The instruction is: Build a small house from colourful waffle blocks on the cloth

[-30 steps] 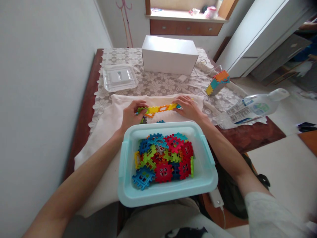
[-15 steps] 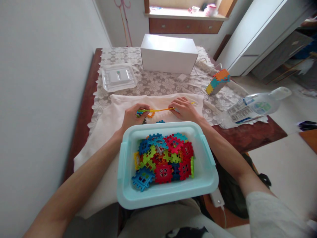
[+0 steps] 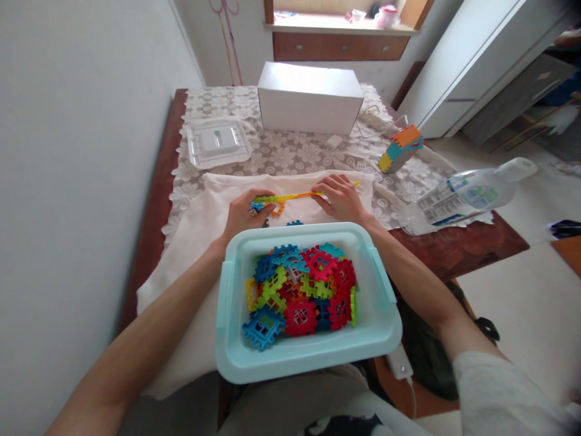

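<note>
Both hands up on the white cloth [image 3: 204, 212] over the worktop [image 3: 154, 194], past the far rim of the pale blue bin [image 3: 231, 357]. Left hand [image 3: 247, 212]: fingers and thumb pinched on the green end of a linked strip [image 3: 294, 197], seen edge-on from here. Right hand [image 3: 338, 197]: curled over its orange part, yellow tip poking out beyond; exact finger contact hidden. Orange piece [image 3: 279, 209] right by the left thumb. Bin holds loose multicoloured pieces [image 3: 299, 316].
</note>
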### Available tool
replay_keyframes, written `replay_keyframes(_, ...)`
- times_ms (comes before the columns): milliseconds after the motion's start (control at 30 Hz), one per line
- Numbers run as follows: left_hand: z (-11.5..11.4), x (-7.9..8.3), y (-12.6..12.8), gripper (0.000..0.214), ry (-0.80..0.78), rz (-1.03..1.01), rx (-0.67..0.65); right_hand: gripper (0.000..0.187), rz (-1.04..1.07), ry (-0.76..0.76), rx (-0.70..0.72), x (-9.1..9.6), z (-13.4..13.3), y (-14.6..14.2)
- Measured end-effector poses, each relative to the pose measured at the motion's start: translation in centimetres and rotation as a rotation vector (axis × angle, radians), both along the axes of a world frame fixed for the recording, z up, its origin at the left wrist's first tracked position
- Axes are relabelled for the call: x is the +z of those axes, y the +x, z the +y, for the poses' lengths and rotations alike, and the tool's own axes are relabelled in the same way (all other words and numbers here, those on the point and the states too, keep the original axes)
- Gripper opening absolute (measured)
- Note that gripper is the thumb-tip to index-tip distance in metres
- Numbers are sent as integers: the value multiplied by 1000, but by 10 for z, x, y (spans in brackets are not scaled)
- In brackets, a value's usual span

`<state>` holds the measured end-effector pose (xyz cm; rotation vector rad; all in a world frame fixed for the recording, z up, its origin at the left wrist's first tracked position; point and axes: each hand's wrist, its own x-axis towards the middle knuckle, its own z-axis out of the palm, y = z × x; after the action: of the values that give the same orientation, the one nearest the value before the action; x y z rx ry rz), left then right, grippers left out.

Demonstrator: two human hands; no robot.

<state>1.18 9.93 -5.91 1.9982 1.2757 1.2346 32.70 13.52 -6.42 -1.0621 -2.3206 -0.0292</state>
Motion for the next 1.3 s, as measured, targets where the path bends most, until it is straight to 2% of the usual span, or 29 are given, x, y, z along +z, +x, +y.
replay_keyframes(167,1,-3,1,30,-22,-88,-34,21,35,73,-84,0,-1,2)
replay_keyframes(300,6,-5,-1,42,-4,-113,-89,16,79,159,-124,0,1,6)
replay_keyframes(433,10,-8,-4,61,-34,-42,-106,8,147,263,-100,-2,4,9)
replay_keyframes(533,10,-9,-6,66,-50,91,-86,9,179,284,-106,-2,6,11)
replay_keyframes(733,8,-6,-8,58,-92,200,-98,7,223,342,-121,-1,7,14)
replay_keyframes(867,9,-5,-8,55,-95,213,-111,8,250,357,-201,4,6,17)
replay_keyframes(1100,8,-5,-7,40,-132,253,-89,26,308,319,-331,13,7,27)
replay_keyframes(1300,7,-5,-5,40,-128,278,-66,34,354,338,-295,14,10,31)
